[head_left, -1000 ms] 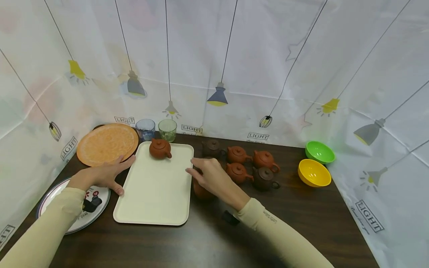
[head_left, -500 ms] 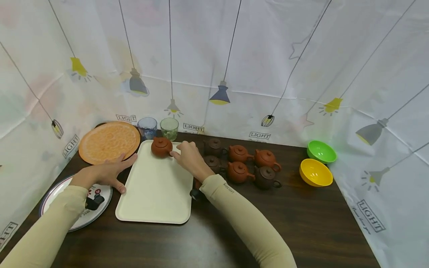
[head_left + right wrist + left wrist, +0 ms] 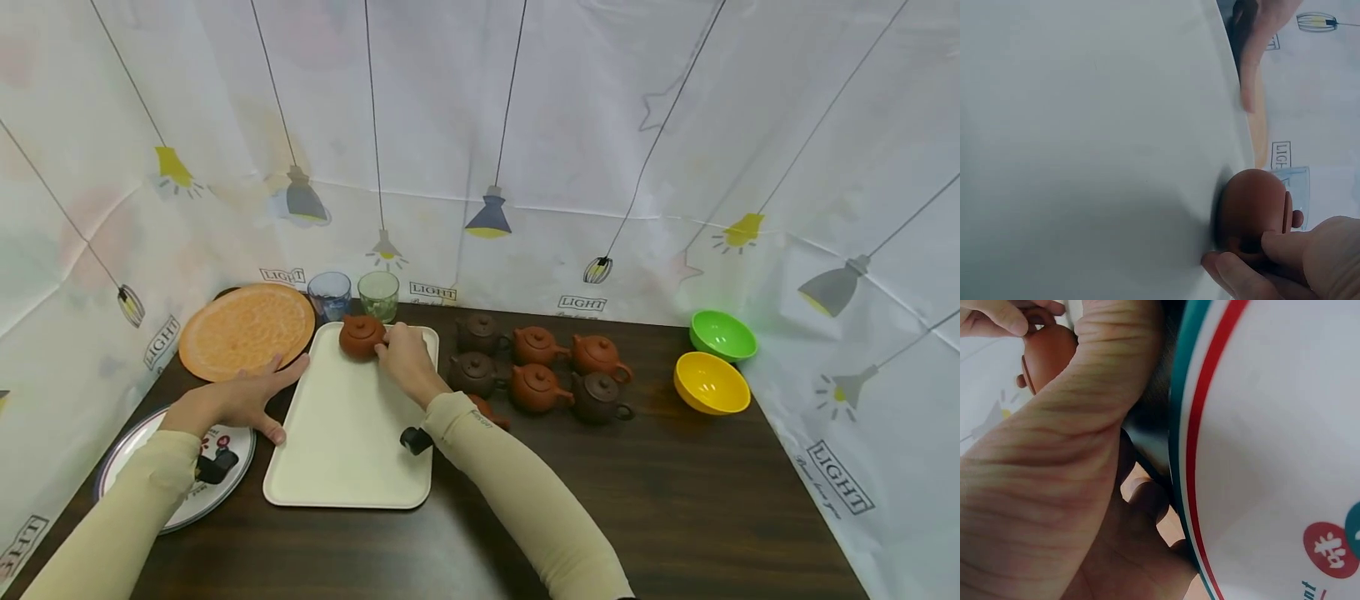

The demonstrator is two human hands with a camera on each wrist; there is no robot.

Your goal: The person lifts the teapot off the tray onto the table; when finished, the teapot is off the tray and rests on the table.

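Observation:
A reddish-brown teapot (image 3: 360, 338) stands at the far end of a cream tray (image 3: 345, 458). My right hand (image 3: 407, 364) reaches over the tray and pinches the teapot's handle; in the right wrist view, thumb and fingers close on the handle of that teapot (image 3: 1250, 209). At the tray's left edge is my left hand (image 3: 238, 402), its fingers spread and its thumb against the rim. Beneath the left wrist lies a white plate (image 3: 191, 500), partly covered by the forearm. Its coloured rim bands show in the left wrist view.
Several brown and dark teapots (image 3: 536, 387) stand in rows right of the tray, one partly hidden by my right sleeve. Behind the tray are blue (image 3: 330, 293) and green (image 3: 378, 293) glasses. An orange round mat (image 3: 247, 329) lies left; yellow (image 3: 711, 383) and green (image 3: 723, 333) bowls sit far right.
My right hand has moved left from the tray's right edge to the teapot and now pinches its handle. My left hand stays at the tray's left edge.

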